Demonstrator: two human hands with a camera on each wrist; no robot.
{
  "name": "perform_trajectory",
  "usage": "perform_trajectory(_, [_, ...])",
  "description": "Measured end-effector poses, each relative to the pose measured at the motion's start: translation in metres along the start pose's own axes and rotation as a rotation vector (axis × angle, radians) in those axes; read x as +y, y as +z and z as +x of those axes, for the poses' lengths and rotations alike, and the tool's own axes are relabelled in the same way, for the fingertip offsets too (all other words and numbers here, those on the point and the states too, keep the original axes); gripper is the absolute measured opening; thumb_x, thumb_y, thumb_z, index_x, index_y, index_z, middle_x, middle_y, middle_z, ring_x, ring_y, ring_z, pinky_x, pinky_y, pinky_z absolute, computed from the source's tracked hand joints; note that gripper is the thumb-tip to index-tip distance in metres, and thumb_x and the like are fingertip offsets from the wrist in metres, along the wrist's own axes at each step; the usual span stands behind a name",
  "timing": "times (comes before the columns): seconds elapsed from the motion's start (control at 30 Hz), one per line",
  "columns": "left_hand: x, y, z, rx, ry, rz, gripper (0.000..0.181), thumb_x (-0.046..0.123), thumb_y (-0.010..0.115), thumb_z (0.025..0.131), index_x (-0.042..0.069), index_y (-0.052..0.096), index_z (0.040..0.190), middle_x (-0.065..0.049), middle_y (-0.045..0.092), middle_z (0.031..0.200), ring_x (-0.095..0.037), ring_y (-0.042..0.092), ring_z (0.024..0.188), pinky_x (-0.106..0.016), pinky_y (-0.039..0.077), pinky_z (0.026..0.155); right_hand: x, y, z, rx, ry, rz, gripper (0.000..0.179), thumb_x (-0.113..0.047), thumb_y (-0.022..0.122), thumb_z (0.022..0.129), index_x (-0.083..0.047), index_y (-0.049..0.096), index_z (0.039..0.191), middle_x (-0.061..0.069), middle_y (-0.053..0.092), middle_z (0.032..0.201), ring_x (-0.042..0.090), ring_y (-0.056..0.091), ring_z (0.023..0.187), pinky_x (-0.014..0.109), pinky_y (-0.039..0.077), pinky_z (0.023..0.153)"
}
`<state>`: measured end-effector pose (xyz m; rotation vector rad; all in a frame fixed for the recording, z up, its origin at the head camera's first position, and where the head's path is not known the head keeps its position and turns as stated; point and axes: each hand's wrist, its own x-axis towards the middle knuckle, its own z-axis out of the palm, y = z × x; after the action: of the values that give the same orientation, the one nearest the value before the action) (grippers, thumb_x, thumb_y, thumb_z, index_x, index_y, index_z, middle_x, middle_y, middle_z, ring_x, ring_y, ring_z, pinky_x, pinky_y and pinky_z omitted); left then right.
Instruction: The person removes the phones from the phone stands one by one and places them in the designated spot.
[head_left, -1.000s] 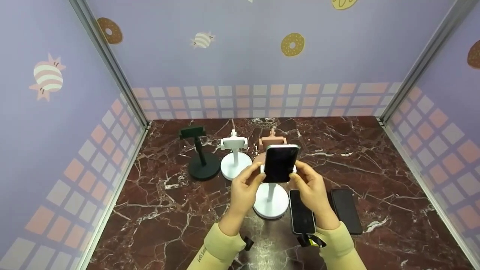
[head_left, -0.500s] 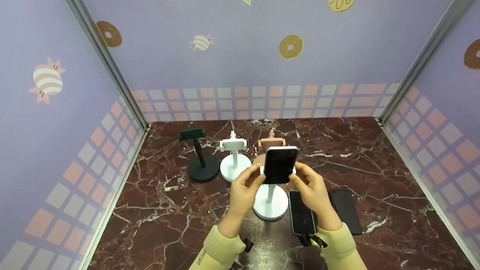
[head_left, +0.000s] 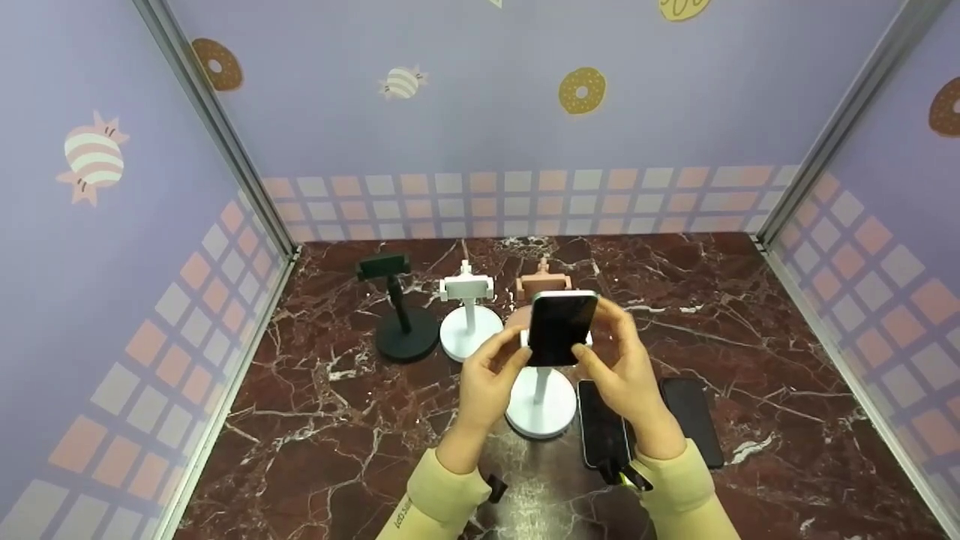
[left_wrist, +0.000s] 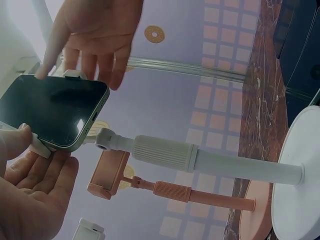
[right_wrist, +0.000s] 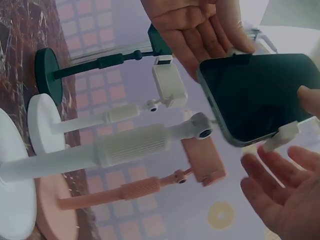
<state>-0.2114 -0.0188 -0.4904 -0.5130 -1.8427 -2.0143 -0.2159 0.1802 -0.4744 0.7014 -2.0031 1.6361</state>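
Note:
A smartphone (head_left: 561, 330) with a dark screen sits tilted in the clamp of a white phone stand (head_left: 541, 405). My left hand (head_left: 484, 382) pinches the clamp at the phone's left edge, thumb in front and fingers behind. At the other edge, my right hand (head_left: 630, 375) has its thumb at the screen and its fingers spread loosely. In the right wrist view, white clamp jaws hug both long sides of the phone (right_wrist: 260, 97). The left wrist view shows the ribbed stem (left_wrist: 165, 152) leading to the round base.
Behind stand a black phone stand (head_left: 405, 334), another white stand (head_left: 470, 330) and a pink stand (head_left: 544, 283), partly hidden. Two dark phones, one (head_left: 600, 424) by the right wrist and one (head_left: 691, 420) farther right, lie on the marbled table (head_left: 322, 450). Patterned walls enclose the back and sides.
My right hand's fingers have come off the clamp and reach up behind the phone's right edge, and its thumb has slid inward on the screen. The left hand and stand stay put.

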Motion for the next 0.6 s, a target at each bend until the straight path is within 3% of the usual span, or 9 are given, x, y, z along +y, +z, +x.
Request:
perform_trajectory(0.1, [0.000, 0.000, 0.000, 0.001, -0.002, 0.005, 0.033, -0.008, 0.070, 0.091, -0.017, 0.064, 0.122, -0.034, 0.069, 0.116, -0.011, 0.069, 0.106, -0.021, 0.057, 0.095, -0.009, -0.001, 0.008, 0.028, -0.083, -0.139, 0.075, 0.011, 0.074, 0.085, 0.006, 0.038, 0.151, 0.025, 0.058, 0.135, 0.006, 0.057, 0.121, 0.016, 0.051, 0.096])
perform_trajectory(0.27, [0.000, 0.000, -0.001, 0.003, -0.011, 0.026, 0.032, -0.005, 0.070, 0.093, -0.015, 0.065, 0.123, -0.033, 0.069, 0.114, -0.013, 0.070, 0.103, -0.020, 0.057, 0.091, -0.022, 0.000, 0.020, 0.056, -0.163, -0.276, 0.084, -0.003, 0.084, 0.082, 0.004, 0.037, 0.152, 0.024, 0.050, 0.147, 0.024, 0.052, 0.132, 0.027, 0.040, 0.110])
perform_trajectory(0.33, [-0.001, -0.001, -0.001, 0.005, -0.010, 0.034, 0.032, -0.005, 0.070, 0.093, -0.015, 0.066, 0.123, -0.031, 0.070, 0.112, -0.007, 0.068, 0.101, -0.020, 0.057, 0.090, -0.027, 0.002, 0.024, 0.062, -0.181, -0.298, 0.085, -0.010, 0.086, 0.083, 0.003, 0.038, 0.152, 0.022, 0.048, 0.149, 0.029, 0.051, 0.133, 0.029, 0.040, 0.112])
perform_trajectory(0.43, [-0.002, 0.000, -0.001, 0.005, -0.006, 0.031, 0.031, -0.005, 0.070, 0.093, -0.015, 0.066, 0.122, -0.030, 0.070, 0.112, -0.003, 0.067, 0.100, -0.021, 0.058, 0.089, -0.034, 0.005, 0.028, 0.071, -0.201, -0.336, 0.083, -0.023, 0.085, 0.087, 0.000, 0.040, 0.152, 0.022, 0.046, 0.151, 0.032, 0.048, 0.135, 0.030, 0.041, 0.110])
perform_trajectory(0.6, [-0.002, 0.000, -0.001, 0.002, -0.006, 0.027, 0.030, -0.006, 0.068, 0.094, -0.016, 0.065, 0.122, -0.031, 0.070, 0.114, -0.004, 0.067, 0.102, -0.021, 0.058, 0.091, -0.044, 0.011, 0.036, 0.069, -0.265, -0.444, 0.080, -0.049, 0.073, 0.094, -0.003, 0.042, 0.151, 0.023, 0.045, 0.153, 0.039, 0.040, 0.136, 0.046, 0.038, 0.110])
